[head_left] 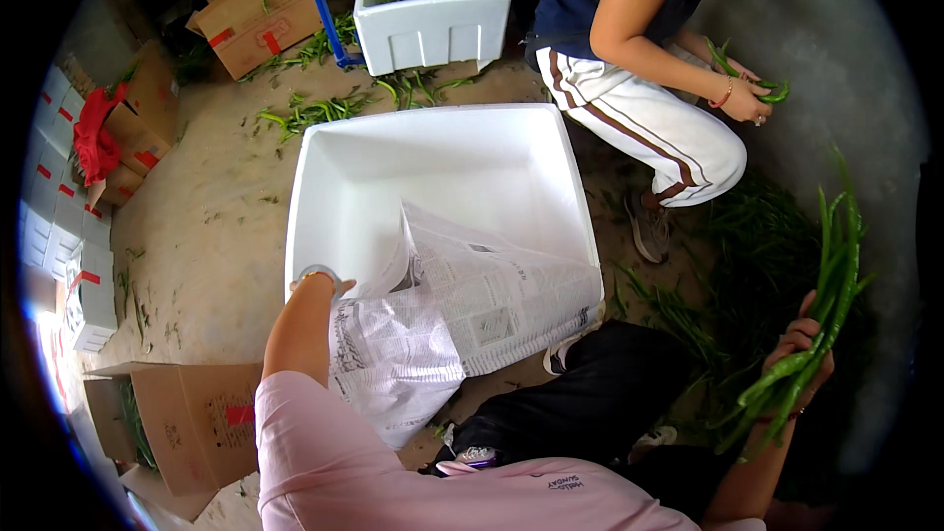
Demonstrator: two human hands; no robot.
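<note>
My right hand (801, 346), out at the right, is closed round a bunch of long green chili peppers (831, 285) held upright and slightly tilted. In front of me stands a large white foam box (442, 143), with sheets of newspaper (511, 305) draped over its near side and hanging outside. My left hand (339, 285) grips the box's left rim, thumb inside and fingers toward the outer side, beside the newspaper. More green chili peppers (752, 236) lie in a dark heap between my right hand and the co-worker.
A co-worker in white trousers (654, 143) squats at the far right, holding a few peppers (772, 90). Another person's hand reaches into a second foam box (433, 29) behind. Cardboard boxes (197, 423) stand at left, and loose peppers (315, 116) litter the floor.
</note>
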